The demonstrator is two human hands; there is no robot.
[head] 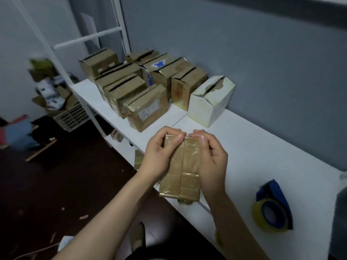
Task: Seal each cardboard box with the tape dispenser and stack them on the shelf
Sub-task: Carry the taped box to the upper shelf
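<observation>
I hold a small brown cardboard box (183, 173) over the front edge of the white shelf top (262, 151). Glossy tape runs along its centre seam. My left hand (159, 154) grips its left side and far end. My right hand (210, 158) grips its right side, with the fingertips pressed on the far end. The blue tape dispenser (272, 207) with a yellowish roll lies on the shelf top to the right, apart from both hands.
Several brown boxes (148, 107) and one white box (210, 102) stand grouped at the far end of the shelf top against the grey wall. A white metal frame (90, 38) rises behind them. A basket (71, 117) and clutter sit on the dark floor at left.
</observation>
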